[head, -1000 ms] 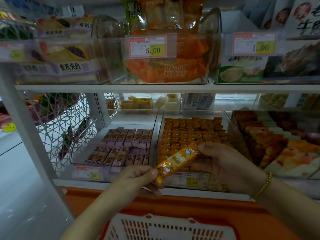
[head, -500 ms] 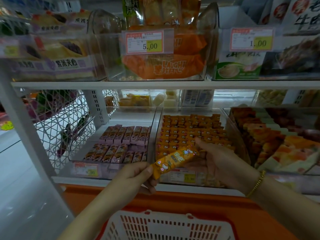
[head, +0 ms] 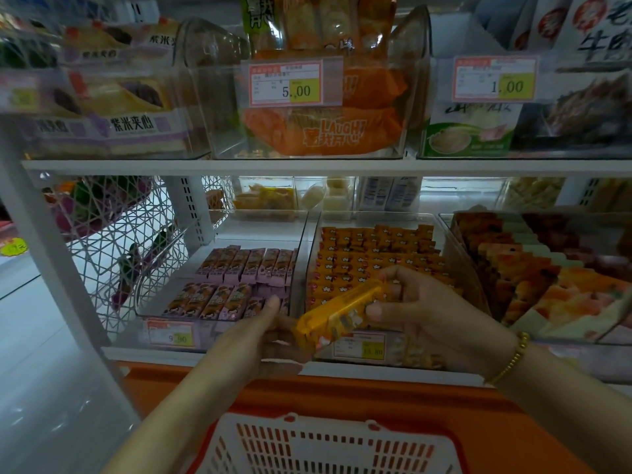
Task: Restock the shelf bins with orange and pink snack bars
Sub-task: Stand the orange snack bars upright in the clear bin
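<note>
**Two hands readying one orange snack bar at the shelf bins**

Nearest, at the bottom edge: a white slotted basket (head: pixel 328 443) is sitting under both forearms. It is prob. the supply carrier, parked close so reaches are staying short. Its contents aren't visible.

Just above, the left hand (head: pixel 263 333) is meeting the low near end of an orange snack bar (head: pixel 338 313). The thumb is pointing straight up, off the wrapper, and the fingers are tucking beneath the bar's end. Can't tell whether it's gripping or only propping.

The right hand (head: pixel 420 313), w/ a gold bead bracelet (head: pixel 509 360) at the wrist, is pinching the bar's far end, thumb on the near side and fingers curling over the top. The bar is slanting up to the right, hovering at the front lip of the orange bin (head: pixel 376 265), likely so it's going in lengthwise w/ the rows.

That clear bin is holding tight rows of matching orange bars, so the match looks correct. Directly left, touching wall to wall, the pink bin (head: pixel 219 323) is carrying pink bars (head: pixel 239 285) in two rows, w/ bare floor behind them. Room for more, by my read. Yellow price tags (head: pixel 172 335) are facing out from the bin fronts.

Farther right, a bin of cake-like packs (head: pixel 533 278). Overhead, the upper shelf (head: pixel 219 164) is bearing bins of larger bags (head: pixel 321 128).
</note>
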Demonstrator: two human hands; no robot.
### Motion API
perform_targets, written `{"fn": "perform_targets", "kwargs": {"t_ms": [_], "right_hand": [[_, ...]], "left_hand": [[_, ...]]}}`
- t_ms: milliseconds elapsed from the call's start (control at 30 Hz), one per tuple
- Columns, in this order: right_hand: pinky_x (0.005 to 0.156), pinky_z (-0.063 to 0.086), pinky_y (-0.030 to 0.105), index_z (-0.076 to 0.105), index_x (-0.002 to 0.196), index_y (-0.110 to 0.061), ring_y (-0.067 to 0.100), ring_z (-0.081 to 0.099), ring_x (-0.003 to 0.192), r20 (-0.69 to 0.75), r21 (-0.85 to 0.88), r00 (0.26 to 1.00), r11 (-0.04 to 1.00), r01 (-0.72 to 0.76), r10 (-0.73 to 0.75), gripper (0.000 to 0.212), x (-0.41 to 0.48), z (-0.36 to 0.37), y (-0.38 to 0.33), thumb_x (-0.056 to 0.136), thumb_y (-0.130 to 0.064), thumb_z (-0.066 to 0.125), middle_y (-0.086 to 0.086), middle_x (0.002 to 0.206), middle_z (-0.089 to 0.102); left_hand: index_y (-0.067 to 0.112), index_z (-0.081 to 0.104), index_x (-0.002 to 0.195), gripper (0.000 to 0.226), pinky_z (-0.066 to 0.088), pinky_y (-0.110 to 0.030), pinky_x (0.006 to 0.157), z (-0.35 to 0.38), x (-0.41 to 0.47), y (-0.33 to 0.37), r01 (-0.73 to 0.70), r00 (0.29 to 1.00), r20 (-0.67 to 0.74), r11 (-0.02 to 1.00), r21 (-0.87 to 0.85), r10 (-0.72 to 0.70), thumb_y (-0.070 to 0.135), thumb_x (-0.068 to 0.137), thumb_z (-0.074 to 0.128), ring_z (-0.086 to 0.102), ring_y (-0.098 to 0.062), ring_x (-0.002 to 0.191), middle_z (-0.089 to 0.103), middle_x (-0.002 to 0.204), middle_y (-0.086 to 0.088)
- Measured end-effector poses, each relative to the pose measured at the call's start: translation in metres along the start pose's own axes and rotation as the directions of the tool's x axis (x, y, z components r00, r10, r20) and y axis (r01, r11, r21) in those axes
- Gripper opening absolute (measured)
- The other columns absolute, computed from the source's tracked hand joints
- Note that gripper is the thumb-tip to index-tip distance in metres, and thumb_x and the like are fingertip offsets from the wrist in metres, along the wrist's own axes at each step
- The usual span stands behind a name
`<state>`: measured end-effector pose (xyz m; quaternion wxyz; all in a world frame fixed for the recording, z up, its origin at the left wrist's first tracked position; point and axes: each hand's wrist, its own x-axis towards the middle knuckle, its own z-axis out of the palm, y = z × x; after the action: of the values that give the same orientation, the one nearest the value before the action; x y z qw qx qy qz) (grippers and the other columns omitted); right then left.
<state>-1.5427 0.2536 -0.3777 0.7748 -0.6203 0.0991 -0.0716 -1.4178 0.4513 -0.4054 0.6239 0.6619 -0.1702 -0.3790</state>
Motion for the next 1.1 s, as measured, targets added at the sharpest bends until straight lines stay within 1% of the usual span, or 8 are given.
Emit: {"fn": "perform_targets", "kwargs": {"t_ms": [233, 400, 500, 600, 700, 800, 967, 1100], "right_hand": [[0.066, 0.054, 0.024, 0.062, 0.084, -0.006, 0.016, 0.068, 0.088, 0.088, -0.290, 0.986, 0.944, 0.159, -0.139, 0.037, -0.006, 0.007, -0.001, 0.069, 0.027, 0.060, 0.002, 0.106, 0.067], [0.069, 0.057, 0.027, 0.061, 0.095, -0.010, 0.012, 0.066, 0.095, -0.032, -0.415, 0.977, 0.892, 0.177, -0.209, 0.041, -0.004, 0.007, 0.000, 0.070, 0.022, 0.065, -0.002, 0.116, 0.059], [0.072, 0.060, 0.033, 0.056, 0.113, -0.010, 0.023, 0.069, 0.092, -0.235, -0.270, 0.970, 0.963, 0.000, -0.066, 0.034, 0.004, 0.000, 0.008, 0.083, 0.005, 0.064, 0.009, 0.114, 0.063], [0.070, 0.060, 0.038, 0.051, 0.118, 0.004, 0.036, 0.070, 0.084, -0.233, 0.194, 0.938, 0.958, -0.213, 0.256, 0.036, 0.008, -0.001, 0.010, 0.097, -0.025, 0.050, 0.028, 0.103, 0.067], [0.067, 0.060, 0.036, 0.061, 0.110, 0.004, 0.033, 0.071, 0.080, -0.163, 0.181, 0.951, 0.955, -0.234, 0.264, 0.046, 0.010, 0.002, 0.009, 0.087, -0.036, 0.058, 0.026, 0.097, 0.069], [0.065, 0.060, 0.027, 0.064, 0.104, 0.006, 0.025, 0.071, 0.079, -0.142, 0.130, 0.969, 0.975, -0.182, 0.200, 0.039, 0.012, 0.004, 0.007, 0.079, -0.025, 0.065, 0.020, 0.093, 0.071], [0.076, 0.058, 0.025, 0.059, 0.116, -0.001, 0.024, 0.069, 0.097, -0.232, 0.083, 0.972, 0.996, -0.018, 0.037, 0.031, 0.015, -0.014, 0.001, 0.085, -0.005, 0.062, 0.015, 0.110, 0.068], [0.081, 0.056, 0.026, 0.059, 0.120, -0.011, 0.020, 0.065, 0.100, -0.490, -0.381, 0.818, 0.918, 0.110, -0.301, 0.036, 0.040, -0.054, -0.024, 0.085, -0.009, 0.067, 0.005, 0.109, 0.066]], "left_hand": [[0.000, 0.069, 0.109, 0.037, 0.060, -0.032, 0.065, 0.012, -0.015, -0.001, 0.282, 0.875, 0.477, 0.891, -0.357, -0.086, 0.029, 0.089, 0.056, 0.070, -0.029, 0.080, 0.062, 0.116, -0.029], [-0.006, 0.066, 0.109, 0.039, 0.058, -0.026, 0.059, 0.024, -0.005, -0.005, 0.082, 0.971, 0.237, 0.949, -0.303, -0.009, 0.014, 0.076, 0.063, 0.071, -0.025, 0.077, 0.069, 0.104, -0.022], [0.015, 0.064, 0.116, 0.042, 0.054, -0.016, 0.069, 0.030, -0.003, -0.009, -0.218, 0.975, -0.006, 0.964, 0.150, 0.222, 0.019, 0.074, 0.072, 0.070, -0.009, 0.085, 0.073, 0.096, 0.004], [0.037, 0.055, 0.123, 0.047, 0.042, 0.001, 0.077, 0.028, -0.002, -0.016, -0.486, 0.746, -0.039, 0.584, 0.651, 0.665, 0.018, 0.082, 0.070, 0.054, 0.018, 0.093, 0.060, 0.105, 0.030], [0.022, 0.055, 0.128, 0.064, 0.041, -0.015, 0.099, 0.027, 0.014, -0.025, -0.558, 0.498, 0.202, 0.133, 0.819, 0.843, 0.002, 0.072, 0.078, 0.049, 0.004, 0.116, 0.057, 0.123, 0.014], [0.012, 0.061, 0.123, 0.061, 0.036, -0.021, 0.104, 0.036, 0.022, -0.027, -0.586, 0.406, 0.304, -0.010, 0.810, 0.862, -0.001, 0.066, 0.080, 0.050, -0.009, 0.119, 0.063, 0.124, -0.002], [0.041, 0.015, 0.145, 0.073, 0.008, 0.007, 0.096, 0.037, 0.022, -0.026, -0.521, 0.646, 0.199, 0.235, 0.821, 0.737, 0.031, 0.090, 0.061, 0.011, 0.016, 0.127, 0.016, 0.145, 0.026], [0.031, -0.001, 0.147, 0.061, 0.017, -0.007, 0.103, 0.026, 0.031, -0.029, -0.354, 0.726, 0.035, 0.330, 0.875, 0.687, 0.030, 0.100, 0.038, 0.016, 0.003, 0.137, 0.010, 0.152, 0.017]]}}
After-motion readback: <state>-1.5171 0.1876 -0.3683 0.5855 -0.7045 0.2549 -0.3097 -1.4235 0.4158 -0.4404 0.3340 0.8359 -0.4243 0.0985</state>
